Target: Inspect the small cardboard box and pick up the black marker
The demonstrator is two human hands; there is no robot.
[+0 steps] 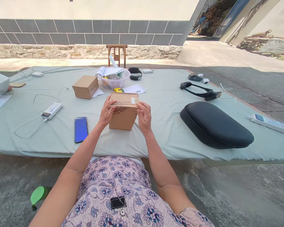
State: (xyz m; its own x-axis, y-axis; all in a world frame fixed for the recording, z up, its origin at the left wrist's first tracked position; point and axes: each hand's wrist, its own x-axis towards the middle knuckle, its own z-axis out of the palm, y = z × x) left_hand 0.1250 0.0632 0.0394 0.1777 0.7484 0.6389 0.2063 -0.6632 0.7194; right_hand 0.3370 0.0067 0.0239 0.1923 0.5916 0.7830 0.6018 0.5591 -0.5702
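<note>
Currently, across the cloth-covered counter (163,126) I see a cardboard box (123,119) near its front edge, probably light and stiff. My left hand (107,111) and right hand (144,116) grasp it, and its side walls look the surest hold.

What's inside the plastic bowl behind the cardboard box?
The plastic bowl holds white papers and clear wrapping; whatever lies beneath them is covered and can't be seen.

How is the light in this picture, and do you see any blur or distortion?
Head view: strong daylight washes out the upper wall; the wide lens bends the edges of the table; the box looks fairly sharp; a pixelated patch hides the top of the phone.
</note>
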